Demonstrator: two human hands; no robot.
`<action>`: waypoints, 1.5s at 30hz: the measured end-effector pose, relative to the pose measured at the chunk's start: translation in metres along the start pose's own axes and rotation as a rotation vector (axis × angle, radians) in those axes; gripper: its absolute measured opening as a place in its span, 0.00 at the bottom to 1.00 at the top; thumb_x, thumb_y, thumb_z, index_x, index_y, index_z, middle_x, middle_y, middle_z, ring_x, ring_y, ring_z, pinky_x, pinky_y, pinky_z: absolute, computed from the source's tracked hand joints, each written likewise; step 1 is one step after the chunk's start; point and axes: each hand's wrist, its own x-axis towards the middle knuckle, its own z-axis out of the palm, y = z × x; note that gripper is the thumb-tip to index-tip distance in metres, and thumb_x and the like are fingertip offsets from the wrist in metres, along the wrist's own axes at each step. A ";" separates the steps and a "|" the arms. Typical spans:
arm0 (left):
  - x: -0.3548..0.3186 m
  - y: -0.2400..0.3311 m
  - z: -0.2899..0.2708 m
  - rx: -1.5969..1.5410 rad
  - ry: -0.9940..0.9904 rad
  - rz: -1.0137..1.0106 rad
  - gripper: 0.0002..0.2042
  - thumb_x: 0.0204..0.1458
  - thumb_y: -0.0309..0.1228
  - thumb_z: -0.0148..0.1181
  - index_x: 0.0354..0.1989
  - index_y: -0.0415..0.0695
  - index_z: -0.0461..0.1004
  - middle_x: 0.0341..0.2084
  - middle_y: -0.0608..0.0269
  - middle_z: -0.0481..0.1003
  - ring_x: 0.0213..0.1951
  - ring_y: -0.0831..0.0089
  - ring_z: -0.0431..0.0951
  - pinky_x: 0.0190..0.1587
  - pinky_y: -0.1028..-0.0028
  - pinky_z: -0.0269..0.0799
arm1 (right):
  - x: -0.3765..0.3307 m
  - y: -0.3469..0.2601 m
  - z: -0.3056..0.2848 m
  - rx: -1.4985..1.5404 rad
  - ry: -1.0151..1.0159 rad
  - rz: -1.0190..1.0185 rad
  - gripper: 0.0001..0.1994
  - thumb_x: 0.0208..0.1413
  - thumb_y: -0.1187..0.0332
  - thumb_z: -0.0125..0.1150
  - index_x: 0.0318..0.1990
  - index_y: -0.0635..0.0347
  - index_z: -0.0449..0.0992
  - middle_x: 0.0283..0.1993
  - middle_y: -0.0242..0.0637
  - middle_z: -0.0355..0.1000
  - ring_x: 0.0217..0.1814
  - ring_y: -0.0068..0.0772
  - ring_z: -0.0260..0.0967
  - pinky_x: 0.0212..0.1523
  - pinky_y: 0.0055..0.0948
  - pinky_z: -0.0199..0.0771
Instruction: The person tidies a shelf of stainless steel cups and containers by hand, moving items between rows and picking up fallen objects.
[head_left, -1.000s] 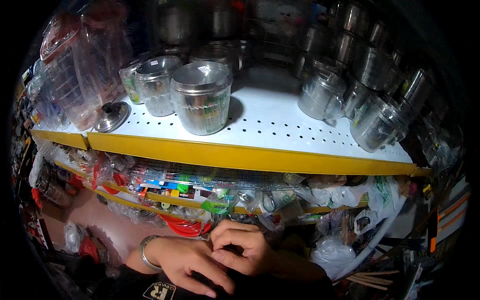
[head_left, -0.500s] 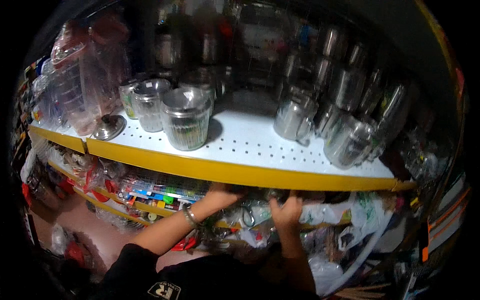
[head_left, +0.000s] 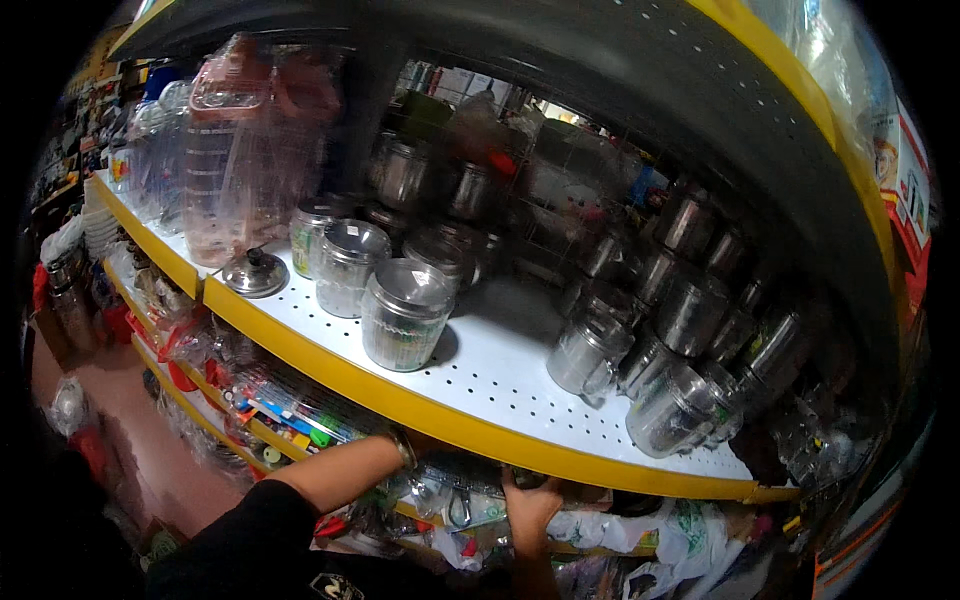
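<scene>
I make out some dark goods (head_left: 462,468), too dim to name, just beneath the front edge of the yellow-edged shelf (head_left: 500,395), between my two hands. My left hand (head_left: 424,443), bracelet at the wrist, reaches under that edge; its fingers are hidden, so I can't tell their state. On my right hand (head_left: 531,500) the thumb stands apart from the fingers, but I can't tell whether they grip. Above, I see lidded canisters (head_left: 405,325), a loose metal lid (head_left: 255,277) and metal mugs (head_left: 588,355).
</scene>
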 end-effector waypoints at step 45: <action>0.032 0.040 -0.400 -0.109 0.640 -0.159 0.43 0.37 0.33 0.81 0.64 0.37 0.65 0.51 0.55 0.76 0.52 0.64 0.77 0.58 0.67 0.72 | 0.256 -0.325 0.074 0.138 -0.225 -0.303 0.59 0.39 0.44 0.81 0.73 0.64 0.50 0.68 0.60 0.64 0.69 0.60 0.66 0.69 0.45 0.67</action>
